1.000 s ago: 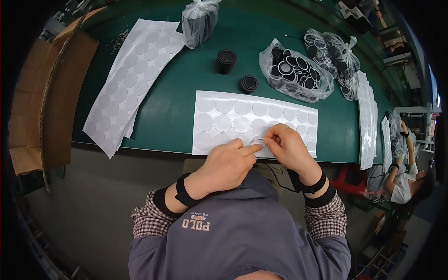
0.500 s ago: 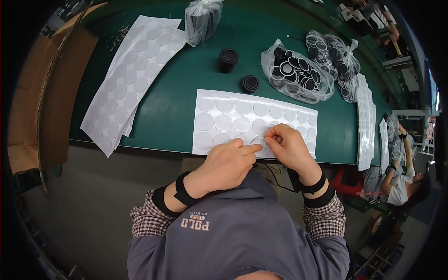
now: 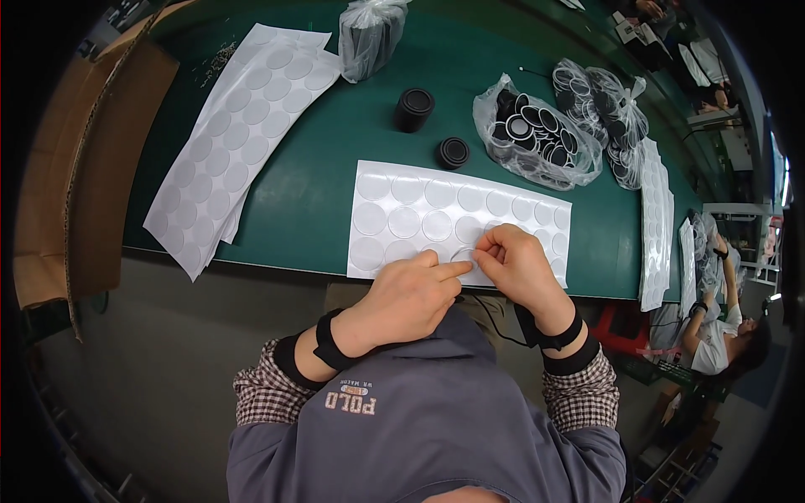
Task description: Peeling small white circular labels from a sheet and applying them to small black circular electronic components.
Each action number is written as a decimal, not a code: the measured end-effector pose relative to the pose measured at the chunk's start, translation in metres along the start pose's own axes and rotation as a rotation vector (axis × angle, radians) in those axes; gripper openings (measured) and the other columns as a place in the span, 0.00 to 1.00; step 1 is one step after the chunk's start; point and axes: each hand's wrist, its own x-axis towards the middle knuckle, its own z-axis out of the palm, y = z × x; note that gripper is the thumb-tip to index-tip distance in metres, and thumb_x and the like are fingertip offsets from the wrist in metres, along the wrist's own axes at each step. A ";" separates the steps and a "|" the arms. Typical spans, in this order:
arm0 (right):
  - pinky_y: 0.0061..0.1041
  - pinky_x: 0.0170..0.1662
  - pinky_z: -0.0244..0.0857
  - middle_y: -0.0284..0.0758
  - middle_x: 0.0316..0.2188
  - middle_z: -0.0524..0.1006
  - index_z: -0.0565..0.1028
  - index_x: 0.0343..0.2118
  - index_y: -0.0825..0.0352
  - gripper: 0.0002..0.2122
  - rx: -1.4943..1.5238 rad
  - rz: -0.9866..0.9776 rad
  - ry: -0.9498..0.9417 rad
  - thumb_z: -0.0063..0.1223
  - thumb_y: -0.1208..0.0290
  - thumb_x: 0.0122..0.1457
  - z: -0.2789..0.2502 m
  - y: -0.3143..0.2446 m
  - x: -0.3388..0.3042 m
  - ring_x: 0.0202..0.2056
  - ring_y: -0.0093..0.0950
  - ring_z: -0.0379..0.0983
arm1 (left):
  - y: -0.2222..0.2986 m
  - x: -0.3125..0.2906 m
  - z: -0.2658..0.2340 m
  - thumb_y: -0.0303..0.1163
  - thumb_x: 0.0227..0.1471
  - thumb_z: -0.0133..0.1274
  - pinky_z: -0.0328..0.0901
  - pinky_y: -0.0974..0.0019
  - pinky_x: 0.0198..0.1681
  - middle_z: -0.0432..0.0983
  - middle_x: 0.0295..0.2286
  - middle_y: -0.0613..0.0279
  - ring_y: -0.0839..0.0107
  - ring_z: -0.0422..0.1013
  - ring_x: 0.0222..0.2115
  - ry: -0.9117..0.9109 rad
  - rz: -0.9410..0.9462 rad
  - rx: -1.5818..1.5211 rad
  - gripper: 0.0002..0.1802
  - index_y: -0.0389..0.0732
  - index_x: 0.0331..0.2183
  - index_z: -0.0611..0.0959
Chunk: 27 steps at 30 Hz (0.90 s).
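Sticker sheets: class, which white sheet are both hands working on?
The flat sticker sheet at the table's near edge; left hand and right hand pinch it.

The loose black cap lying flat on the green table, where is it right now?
In the head view, the black cap lies just beyond the sticker sheet's far edge, near the upright black cap stack.

A dark green surface (image 3: 335,168) stretches ahead of the hands and off to both sides. Left of them a brown cardboard panel (image 3: 75,184) stands at its end. Below its near edge lies grey floor (image 3: 168,352), evenly lit.
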 end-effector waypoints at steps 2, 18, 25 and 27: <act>0.19 0.23 0.59 0.34 0.19 0.70 0.71 0.23 0.71 0.04 -0.028 -0.015 0.003 0.53 0.78 0.45 0.000 0.000 0.000 0.19 0.21 0.64 | 0.000 0.000 0.001 0.26 0.34 0.54 0.64 0.71 0.25 0.71 0.40 0.69 0.71 0.64 0.25 0.002 0.004 0.003 0.05 0.39 0.21 0.76; 0.20 0.23 0.60 0.36 0.21 0.67 0.67 0.24 0.71 0.04 -0.020 -0.167 0.048 0.51 0.79 0.48 -0.003 -0.009 -0.024 0.20 0.25 0.65 | 0.005 0.001 0.003 0.27 0.37 0.51 0.62 0.73 0.22 0.73 0.37 0.69 0.72 0.63 0.24 0.034 0.029 0.157 0.03 0.39 0.18 0.75; 0.19 0.24 0.62 0.35 0.22 0.67 0.67 0.25 0.71 0.04 0.001 -0.090 0.036 0.50 0.79 0.48 -0.004 -0.004 -0.024 0.21 0.24 0.65 | 0.002 -0.005 -0.005 0.27 0.35 0.53 0.63 0.71 0.23 0.71 0.39 0.65 0.70 0.65 0.26 0.066 0.029 -0.011 0.03 0.40 0.19 0.75; 0.19 0.23 0.62 0.34 0.22 0.67 0.67 0.24 0.71 0.04 0.018 -0.076 0.041 0.50 0.79 0.49 -0.004 -0.005 -0.024 0.21 0.23 0.65 | 0.002 -0.005 -0.006 0.27 0.35 0.53 0.63 0.71 0.23 0.70 0.40 0.64 0.70 0.65 0.26 0.098 0.004 -0.070 0.03 0.40 0.20 0.75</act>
